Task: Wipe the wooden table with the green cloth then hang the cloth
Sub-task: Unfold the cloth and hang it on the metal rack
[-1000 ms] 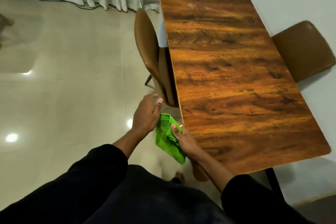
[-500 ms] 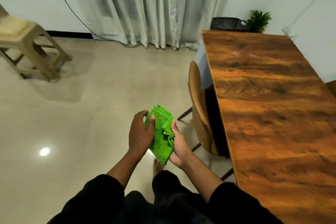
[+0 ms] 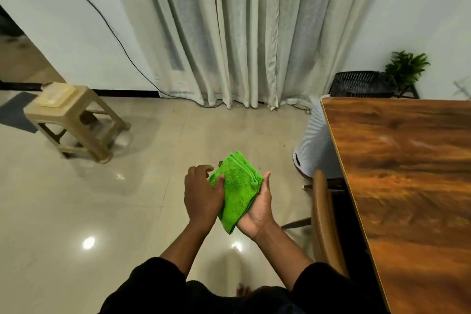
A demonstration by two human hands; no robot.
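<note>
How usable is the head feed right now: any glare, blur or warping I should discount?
Head view: ceiling-light glare spots on the floor tiles; wooden table grain smeared by motion blur; curtains and walls bow from wide-angle distortion; green cloth between left hand and right hand stays sharp.

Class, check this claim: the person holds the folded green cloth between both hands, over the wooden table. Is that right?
Not quite. The head view shows the folded green cloth held between the left hand and right hand over the tiled floor; the wooden table stands off to the right.
</note>
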